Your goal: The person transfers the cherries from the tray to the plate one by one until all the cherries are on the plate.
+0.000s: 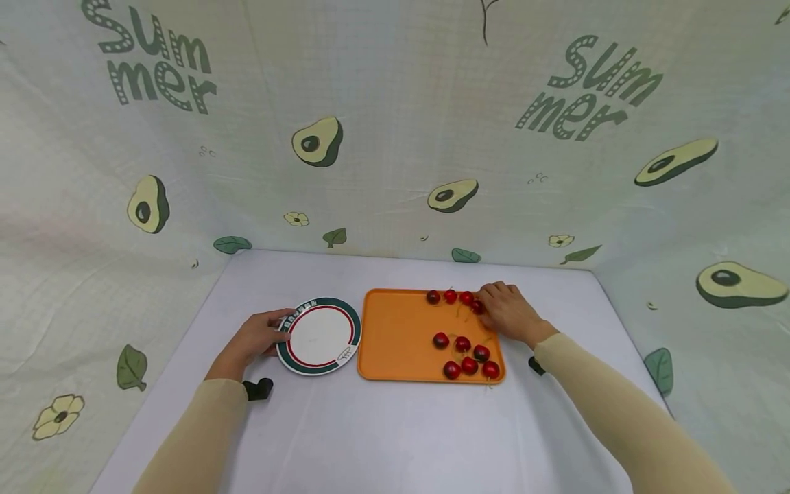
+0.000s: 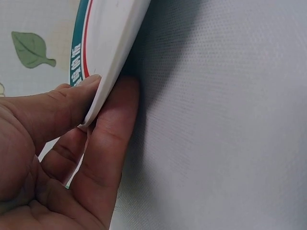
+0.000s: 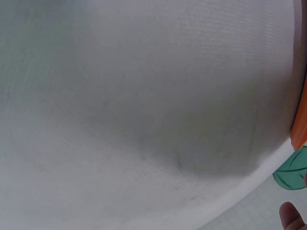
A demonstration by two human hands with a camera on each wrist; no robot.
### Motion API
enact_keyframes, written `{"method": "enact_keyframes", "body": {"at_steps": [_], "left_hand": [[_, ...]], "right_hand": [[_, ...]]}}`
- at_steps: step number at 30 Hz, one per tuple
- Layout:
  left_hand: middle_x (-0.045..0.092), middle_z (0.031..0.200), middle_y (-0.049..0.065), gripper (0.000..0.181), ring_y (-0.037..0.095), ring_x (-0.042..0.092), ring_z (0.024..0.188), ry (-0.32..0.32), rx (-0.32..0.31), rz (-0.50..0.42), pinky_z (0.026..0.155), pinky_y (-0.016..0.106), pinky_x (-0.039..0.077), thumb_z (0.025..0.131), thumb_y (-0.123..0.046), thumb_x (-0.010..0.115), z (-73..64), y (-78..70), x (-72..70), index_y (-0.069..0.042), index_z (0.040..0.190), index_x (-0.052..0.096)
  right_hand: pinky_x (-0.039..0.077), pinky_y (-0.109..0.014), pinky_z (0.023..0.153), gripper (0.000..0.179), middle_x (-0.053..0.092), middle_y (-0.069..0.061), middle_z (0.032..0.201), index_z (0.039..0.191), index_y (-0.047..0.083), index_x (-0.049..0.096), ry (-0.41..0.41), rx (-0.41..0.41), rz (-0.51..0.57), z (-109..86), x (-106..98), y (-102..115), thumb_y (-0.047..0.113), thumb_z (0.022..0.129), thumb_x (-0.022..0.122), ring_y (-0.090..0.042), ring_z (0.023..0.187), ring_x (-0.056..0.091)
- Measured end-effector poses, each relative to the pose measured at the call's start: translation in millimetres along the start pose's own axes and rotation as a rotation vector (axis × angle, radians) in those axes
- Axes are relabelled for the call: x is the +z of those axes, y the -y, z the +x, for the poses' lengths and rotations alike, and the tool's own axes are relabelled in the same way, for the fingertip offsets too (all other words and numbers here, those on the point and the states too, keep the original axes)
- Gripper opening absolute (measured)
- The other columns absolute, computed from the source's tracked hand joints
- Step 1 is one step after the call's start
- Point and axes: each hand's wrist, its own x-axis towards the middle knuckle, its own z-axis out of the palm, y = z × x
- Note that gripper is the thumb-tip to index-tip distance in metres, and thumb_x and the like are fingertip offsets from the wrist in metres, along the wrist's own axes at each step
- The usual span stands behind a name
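Note:
My left hand pinches the left rim of a round white plate with a green and red border. In the left wrist view, the thumb lies on the plate's upper side and fingers lie underneath, with the rim tilted over the tabletop. At the back right corner of an orange tray, my right hand reaches over the edge. Its fingers are right at a dark red cherry; whether they grip it I cannot tell. Only a fingertip shows in the right wrist view.
More cherries lie along the tray's back edge. Several others are grouped at its front right. The tray stands just right of the plate on a white table. A printed cloth hangs behind and at the sides.

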Motion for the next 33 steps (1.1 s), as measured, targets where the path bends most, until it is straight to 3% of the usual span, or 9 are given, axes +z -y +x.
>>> {"method": "enact_keyframes", "body": {"at_steps": [10,19,33], "left_hand": [[0.046,0.15,0.029,0.064,0.025,0.062,0.095,0.002,0.018,0.0,0.071,0.029,0.058,0.097,-0.006,0.073,0.1,1.1,0.8,-0.015,0.157,0.051],[0.047,0.149,0.029,0.064,0.027,0.06,0.102,-0.001,0.026,-0.002,0.072,0.029,0.058,0.098,-0.007,0.072,-4.0,-1.8,0.2,-0.014,0.158,0.05],[0.049,0.146,0.027,0.064,0.028,0.059,0.103,-0.002,0.008,-0.008,0.071,0.029,0.057,0.098,-0.007,0.072,-4.3,-2.6,0.9,-0.015,0.158,0.051]], "right_hand": [[0.045,-0.059,0.108,0.053,0.063,-0.015,0.13,0.14,0.003,0.061,0.024,0.004,-0.037,-1.4,-0.1,1.4,0.033,0.098,0.075,-0.037,0.124,0.052],[0.043,-0.058,0.107,0.044,0.063,-0.015,0.125,0.124,0.004,0.064,0.032,0.025,-0.006,-5.6,1.4,1.7,0.037,0.096,0.073,-0.037,0.121,0.052],[0.043,-0.058,0.107,0.04,0.063,-0.015,0.123,0.118,0.004,0.065,0.021,0.001,0.024,-11.1,2.5,5.4,0.037,0.095,0.072,-0.036,0.119,0.053]]}}
